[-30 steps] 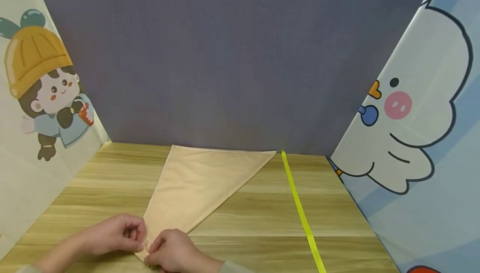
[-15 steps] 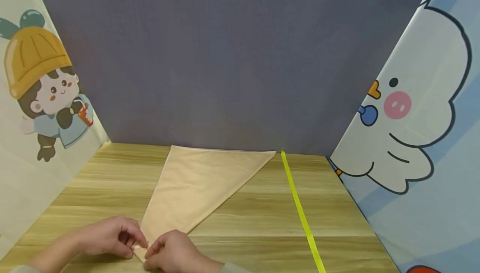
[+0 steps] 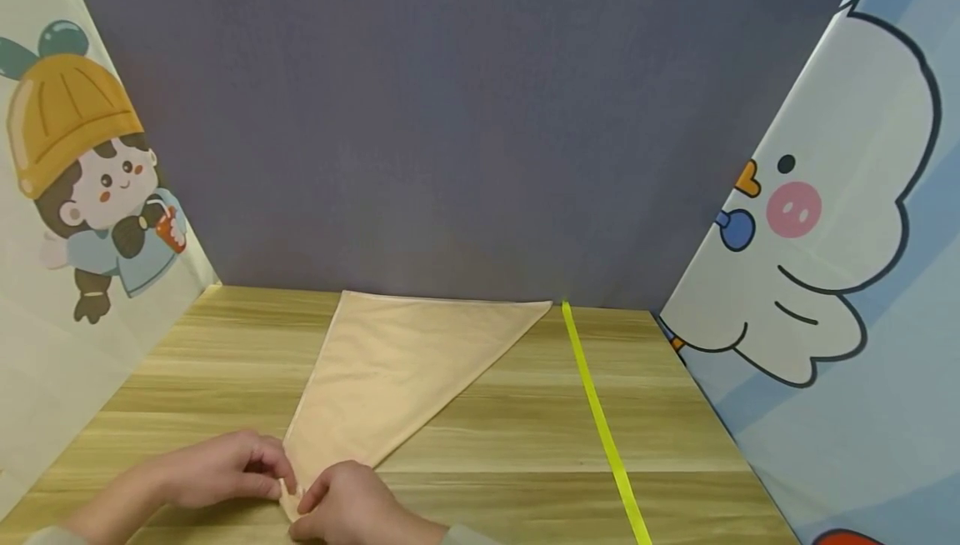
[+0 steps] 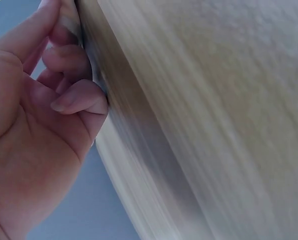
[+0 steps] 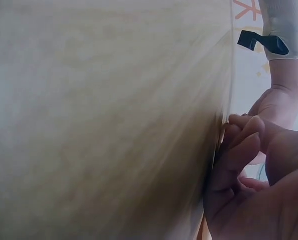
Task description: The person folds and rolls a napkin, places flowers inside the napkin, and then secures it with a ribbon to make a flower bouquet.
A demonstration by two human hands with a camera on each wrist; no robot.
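A beige cloth (image 3: 382,378), folded to a triangle, lies flat on the wood-grain table (image 3: 510,437). Its long straight edge runs along the back, and its narrow tip points toward me. At that tip my left hand (image 3: 217,470) pinches a small turned-up bit of the cloth from the left. My right hand (image 3: 356,507) pinches the same tip from the right, a short gap away from the left fingertips. In the left wrist view, the left hand's (image 4: 44,120) outer fingers curl above the table. The right wrist view shows the right hand's (image 5: 254,185) curled fingers low against the surface.
A yellow strip (image 3: 600,416) runs front to back on the table, right of the cloth. A grey panel (image 3: 450,112) stands behind. Cartoon-printed walls close in the left (image 3: 45,362) and right (image 3: 885,378) sides.
My left hand first shifted slightly left and toward me, then back right, its fingers now nearer the right hand. The cloth's tip is now turned up. The right hand has hardly moved.
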